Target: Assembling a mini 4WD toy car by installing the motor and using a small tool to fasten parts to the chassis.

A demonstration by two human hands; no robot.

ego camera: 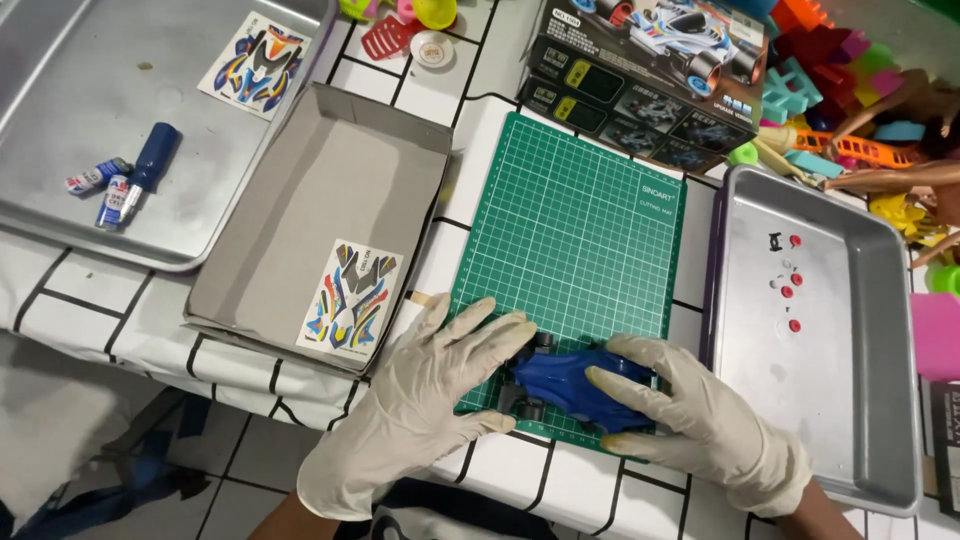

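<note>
A surface [100, 300] covered in white cloth with black lines is seen beneath everything. Up and to the left of the left hand, a large metal tray [60, 130] is laid, bearing small paint bottles [125, 185] and a sticker sheet [255, 65]. Just right of the right hand, a second metal tray [860, 400] is set, with small red and white parts [787, 290] in it. Directly above both hands, a green cutting mat [580, 230] is spread. Just above the left hand, an open grey cardboard box lid [320, 200] is placed, with another sticker sheet [352, 297] inside. Beyond the mat, a printed model car box [640, 80] is stood, and colourful plastic toys [850, 90] are piled to its right. A blue toy car body [570, 385] is held on the near edge of the mat between the two gloved hands. The left hand [430, 400] is spread flat, its fingertips pressed against the car's left end. The right hand [690, 410] is curled over the car's right side, gripping it.
</note>
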